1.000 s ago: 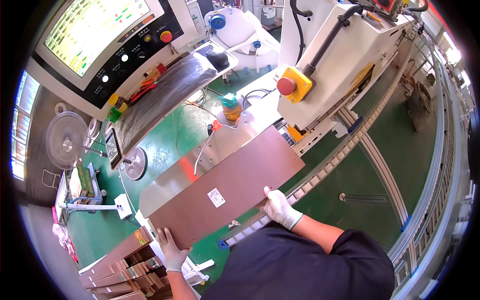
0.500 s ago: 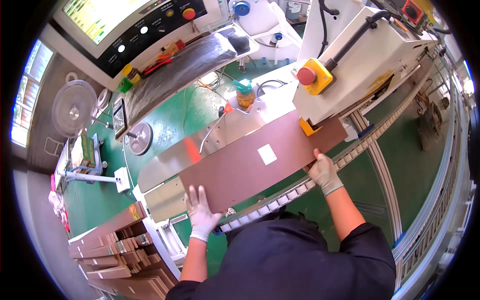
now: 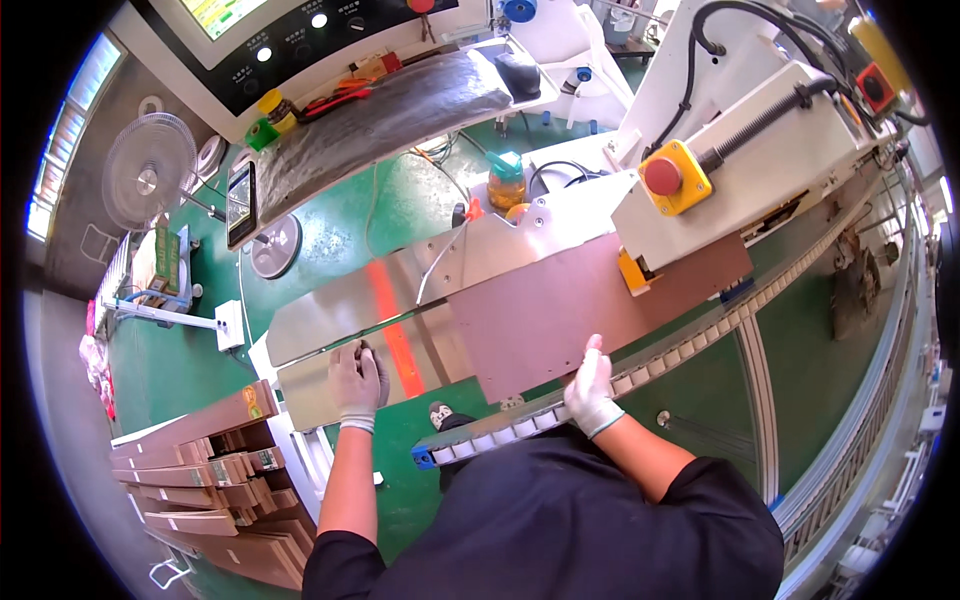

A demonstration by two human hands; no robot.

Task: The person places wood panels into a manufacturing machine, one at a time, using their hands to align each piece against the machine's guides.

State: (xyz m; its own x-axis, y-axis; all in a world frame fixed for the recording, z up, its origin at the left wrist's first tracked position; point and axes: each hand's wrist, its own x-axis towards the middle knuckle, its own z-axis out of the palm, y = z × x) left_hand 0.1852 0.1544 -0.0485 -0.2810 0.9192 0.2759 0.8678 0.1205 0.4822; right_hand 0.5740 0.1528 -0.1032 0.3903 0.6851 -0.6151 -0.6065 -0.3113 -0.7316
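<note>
A flat brown panel [image 3: 545, 320] lies slanted across the metal bed, its far right part under the white machine head [image 3: 735, 170]. My right hand [image 3: 592, 392], in a pale glove, grips the panel's near edge with the thumb on top; its other fingers are hidden beneath. To the left of the panel, apart from it, my gloved left hand [image 3: 357, 388] is over the bare metal bed [image 3: 305, 390]. Its fingers curl inward, and whether they hold anything is hidden. A yellow-orange block [image 3: 632, 272] at the machine head sits against the panel's top.
A roller rail [image 3: 530, 432] curves along the near side. The machine head carries a red push button [image 3: 662, 176]. Stacked brown boards [image 3: 215, 490] lie at lower left. Behind the bed are a jar [image 3: 506, 185], a dark-covered shelf [image 3: 385, 125] and a standing fan [image 3: 150, 180].
The panel has slid right, further under the machine head, and its white patch is out of sight. My left hand has left its edge; my right hand is nearer the panel's left end.
</note>
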